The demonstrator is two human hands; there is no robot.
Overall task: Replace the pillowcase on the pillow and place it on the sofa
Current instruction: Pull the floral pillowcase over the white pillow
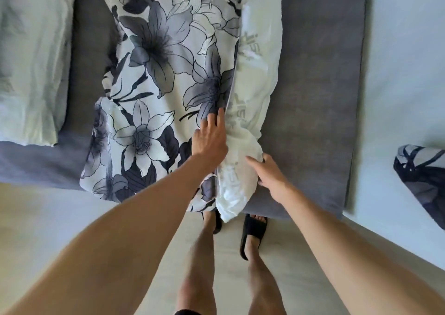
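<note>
I see one white pillow (257,73) lying on the grey sofa (313,86). Most of it is inside one flower pillowcase (163,78); a strip of white sticks out along the right side. My left hand (210,139) lies on the edge of the pillowcase with fingers straight, so that grip is loose and holds nothing. My right hand (271,172) presses on the white pillow, fingers spread. One pale pillow (31,57) lies far left. One more flower cloth (423,177) is at the right. I wear two black slippers (252,232).

Pillow (260,57) in pillowcase (163,78) (on sofa (310,98))
</note>
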